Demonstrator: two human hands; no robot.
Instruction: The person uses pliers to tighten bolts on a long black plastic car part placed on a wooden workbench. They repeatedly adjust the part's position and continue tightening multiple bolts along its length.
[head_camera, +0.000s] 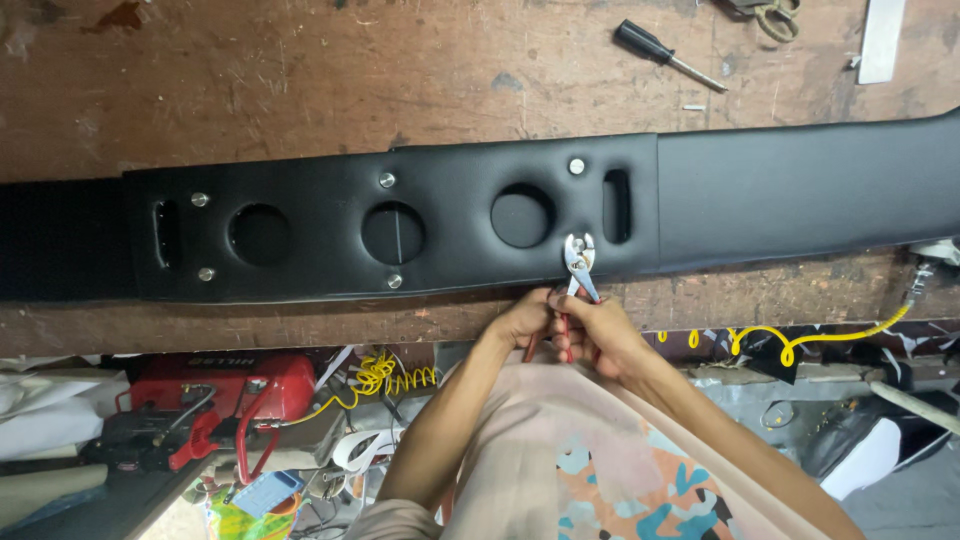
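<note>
A long black leather-covered panel (450, 215) lies across a worn wooden workbench (300, 80). It has round holes, oblong slots and several silver fasteners. Both hands grip red-handled pliers (578, 262) at the bench's front edge. My left hand (525, 320) and my right hand (598, 332) are closed around the handles. The pliers' steel jaws rest on the panel's lower edge, below the right round hole (521, 215), at a fastener spot hidden by the jaws.
A black-handled screwdriver (665, 55) and scissors (775, 15) lie at the bench's far right. A coiled yellow hose (800, 345) hangs under the bench edge. A red machine (225, 390) and clutter sit on the floor at lower left.
</note>
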